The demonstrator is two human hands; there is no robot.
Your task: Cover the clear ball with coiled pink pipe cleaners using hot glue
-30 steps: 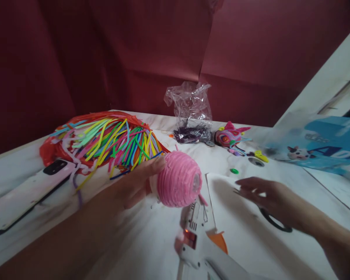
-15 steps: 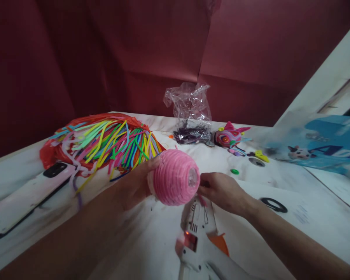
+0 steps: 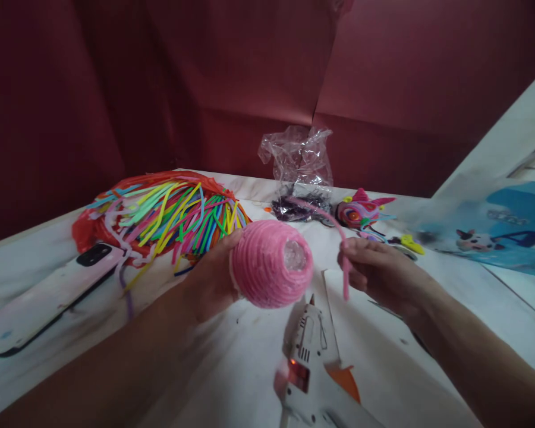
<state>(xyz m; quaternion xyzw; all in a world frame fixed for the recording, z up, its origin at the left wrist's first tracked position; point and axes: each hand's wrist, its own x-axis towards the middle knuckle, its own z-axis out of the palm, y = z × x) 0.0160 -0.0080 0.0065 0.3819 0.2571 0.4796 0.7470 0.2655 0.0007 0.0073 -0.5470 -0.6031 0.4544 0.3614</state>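
On the blue package (image 3: 524, 199) to my right, I can read one large dark letter, "A" (image 3: 528, 239), printed beside a cow's head (image 3: 475, 241); the rest of that word runs off at the edge of my view. Just above the letter I see a smaller, pale line of lettering (image 3: 508, 217), too blurred to make out.

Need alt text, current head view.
The left hand holds a pink ribbed ball; the right hand holds a thin pink strip. On the white table, a glue gun lies in the foreground, with a phone and multicoloured strips at left.
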